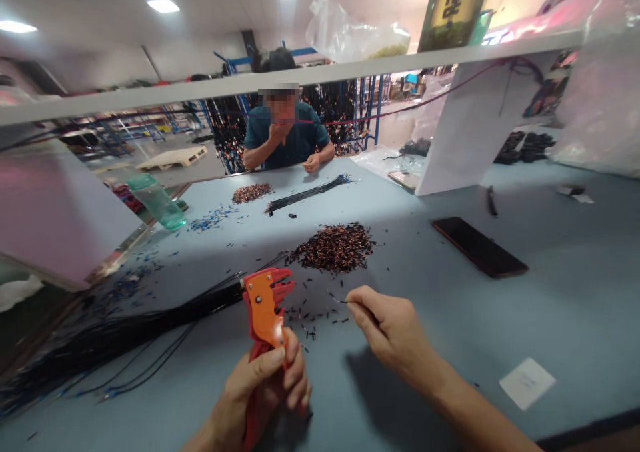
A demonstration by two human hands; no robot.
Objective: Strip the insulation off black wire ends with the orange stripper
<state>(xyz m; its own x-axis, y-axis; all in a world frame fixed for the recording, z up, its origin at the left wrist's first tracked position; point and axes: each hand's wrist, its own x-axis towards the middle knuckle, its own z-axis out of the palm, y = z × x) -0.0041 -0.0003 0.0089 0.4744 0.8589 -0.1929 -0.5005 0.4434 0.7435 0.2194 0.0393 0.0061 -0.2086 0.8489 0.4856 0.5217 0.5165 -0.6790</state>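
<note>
My left hand (273,379) was wrapped around the handles of the red-and-orange wire stripper (263,305), its head up and its open jaws toward the right. My right hand (393,325) had thumb and forefinger pinched on a thin dark piece (344,301), just in front of the heap of clippings (334,247) on the table (430,385). The bundle of black wires (150,329) lay to the left of the tool. A phone (479,247) lay to the right, and across the table a person (287,135) sat with one hand raised.
</note>
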